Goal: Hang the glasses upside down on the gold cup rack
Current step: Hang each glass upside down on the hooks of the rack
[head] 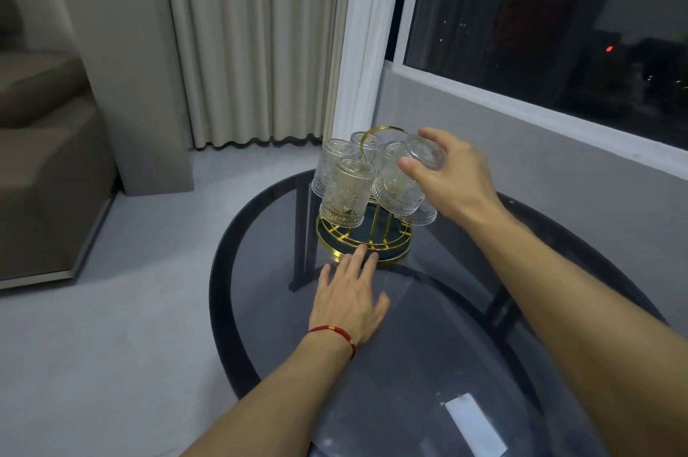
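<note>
Head view: the right hand (452, 173) has its grip pinched on the base of an upturned glass (405, 177) at the gold cup rack's (366, 244) 2 o'clock side. The left hand (348, 302), fingers spread, braces the base at 6 o'clock on the table (409, 363). Ease the glass fully down its prong before letting go.

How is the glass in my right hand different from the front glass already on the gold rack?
The glass in the right hand is gripped by its base by the right hand, on the rack's right side; the front glass hangs free of either hand on the gold rack, at the front left. The held one is tilted; the front one hangs nearly straight. Both are clear, embossed and upside down.
</note>
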A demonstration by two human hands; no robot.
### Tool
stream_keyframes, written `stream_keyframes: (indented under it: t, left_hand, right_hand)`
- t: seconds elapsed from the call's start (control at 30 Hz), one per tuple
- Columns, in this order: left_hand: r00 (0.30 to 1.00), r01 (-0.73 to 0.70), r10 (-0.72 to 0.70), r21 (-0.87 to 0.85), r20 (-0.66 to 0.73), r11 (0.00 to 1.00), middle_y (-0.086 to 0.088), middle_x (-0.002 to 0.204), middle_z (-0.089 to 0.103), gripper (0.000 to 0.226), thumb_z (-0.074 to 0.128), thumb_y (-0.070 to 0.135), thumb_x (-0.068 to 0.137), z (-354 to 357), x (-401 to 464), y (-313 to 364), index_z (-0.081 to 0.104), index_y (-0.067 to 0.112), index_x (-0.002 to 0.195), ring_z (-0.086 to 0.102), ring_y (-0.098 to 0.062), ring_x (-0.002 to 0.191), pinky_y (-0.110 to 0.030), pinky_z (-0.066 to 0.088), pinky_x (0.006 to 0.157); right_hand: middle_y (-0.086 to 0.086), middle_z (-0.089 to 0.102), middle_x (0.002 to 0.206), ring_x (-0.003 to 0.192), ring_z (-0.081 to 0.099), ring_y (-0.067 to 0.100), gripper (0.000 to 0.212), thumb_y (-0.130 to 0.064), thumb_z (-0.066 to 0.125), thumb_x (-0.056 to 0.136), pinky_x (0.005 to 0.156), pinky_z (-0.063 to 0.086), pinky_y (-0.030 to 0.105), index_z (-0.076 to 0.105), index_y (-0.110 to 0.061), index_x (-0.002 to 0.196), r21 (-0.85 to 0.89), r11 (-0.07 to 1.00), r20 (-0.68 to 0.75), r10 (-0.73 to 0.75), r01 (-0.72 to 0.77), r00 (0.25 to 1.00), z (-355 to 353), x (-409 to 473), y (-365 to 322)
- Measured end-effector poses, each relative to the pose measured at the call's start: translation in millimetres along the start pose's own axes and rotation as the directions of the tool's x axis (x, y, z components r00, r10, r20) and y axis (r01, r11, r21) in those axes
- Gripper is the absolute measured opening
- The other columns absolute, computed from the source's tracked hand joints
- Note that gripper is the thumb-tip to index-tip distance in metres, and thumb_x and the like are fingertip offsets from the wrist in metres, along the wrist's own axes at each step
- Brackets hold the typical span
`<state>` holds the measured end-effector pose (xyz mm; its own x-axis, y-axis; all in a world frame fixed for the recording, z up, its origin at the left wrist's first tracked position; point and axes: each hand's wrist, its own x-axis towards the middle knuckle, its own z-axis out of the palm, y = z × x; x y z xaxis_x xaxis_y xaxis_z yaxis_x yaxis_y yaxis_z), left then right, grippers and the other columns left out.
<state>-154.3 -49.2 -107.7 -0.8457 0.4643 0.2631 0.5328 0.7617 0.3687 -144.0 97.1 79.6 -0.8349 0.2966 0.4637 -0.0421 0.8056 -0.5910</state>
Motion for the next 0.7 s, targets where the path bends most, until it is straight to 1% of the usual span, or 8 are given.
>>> stream_keyframes:
  t: [0.13,0.23,0.37,0.43,0.5,0.6,0.7]
  left_hand:
    - [1.0,0.008,-0.008,0.0,-0.005,1.0,0.002,0.17,0.012,0.068,0.045,0.044,0.098,1,1,0,0.025,0.019,0.158,0.014,-0.019,0.154,-0.051,0.01,0.123]
    - [1.0,0.012,-0.012,-0.004,-0.002,1.0,0.001,0.169,0.014,0.068,0.045,0.044,0.097,1,1,0,0.027,0.018,0.157,0.016,-0.019,0.153,-0.051,0.01,0.123]
    - [1.0,0.008,-0.009,-0.013,-0.017,1.0,0.0,0.168,0.018,0.066,0.045,0.043,0.096,1,0,1,0.033,0.015,0.154,0.019,-0.02,0.152,-0.052,0.013,0.123]
    - [1.0,0.006,-0.006,-0.01,-0.012,1.0,0.0,0.169,0.017,0.065,0.045,0.043,0.096,1,0,1,0.033,0.015,0.154,0.018,-0.02,0.153,-0.052,0.013,0.123]
    - [1.0,0.003,-0.003,-0.004,-0.012,1.0,0.0,0.169,0.016,0.063,0.045,0.043,0.097,1,0,1,0.034,0.016,0.153,0.017,-0.02,0.153,-0.052,0.013,0.124]
    - [1.0,0.003,-0.003,0.003,-0.012,1.0,0.0,0.169,0.016,0.061,0.046,0.041,0.097,1,0,1,0.035,0.017,0.153,0.016,-0.019,0.153,-0.052,0.013,0.124]
    - [1.0,-0.001,0.001,0.013,-0.004,1.0,0.0,0.169,0.015,0.059,0.045,0.042,0.097,1,0,1,0.036,0.019,0.151,0.017,-0.02,0.153,-0.052,0.013,0.124]
  right_hand:
    - [0.006,0.064,0.147,0.141,0.053,0.029,0.058,-0.048,0.068,0.093,0.117,0.042,0.051,0.061,-0.022,0.145,-0.099,0.995,0.048,-0.024,0.029,0.999,23,16,-3]
    - [0.007,0.067,0.142,0.136,0.054,0.033,0.055,-0.05,0.063,0.095,0.112,0.044,0.05,0.063,-0.024,0.143,-0.189,0.98,0.07,-0.042,0.055,0.997,39,21,2]
    - [0.009,0.068,0.137,0.129,0.049,0.034,0.054,-0.056,0.054,0.098,0.106,0.039,0.051,0.061,-0.029,0.144,-0.367,0.927,0.068,-0.057,0.078,0.996,55,19,10]
    - [0.008,0.067,0.136,0.126,0.045,0.032,0.053,-0.057,0.051,0.099,0.103,0.037,0.051,0.062,-0.03,0.143,-0.421,0.901,0.073,-0.075,0.099,0.994,59,16,16]
    - [0.007,0.064,0.138,0.126,0.042,0.031,0.053,-0.057,0.05,0.1,0.104,0.037,0.05,0.063,-0.028,0.142,-0.42,0.9,0.083,-0.093,0.12,0.992,63,13,20]
    - [0.004,0.056,0.145,0.132,0.04,0.029,0.052,-0.058,0.048,0.101,0.105,0.035,0.05,0.063,-0.028,0.142,-0.397,0.911,0.089,-0.082,0.111,0.993,65,10,24]
    - [0.004,0.048,0.154,0.139,0.035,0.03,0.054,-0.059,0.042,0.103,0.107,0.033,0.052,0.054,-0.031,0.147,-0.447,0.888,0.134,-0.056,0.111,0.989,61,8,23]
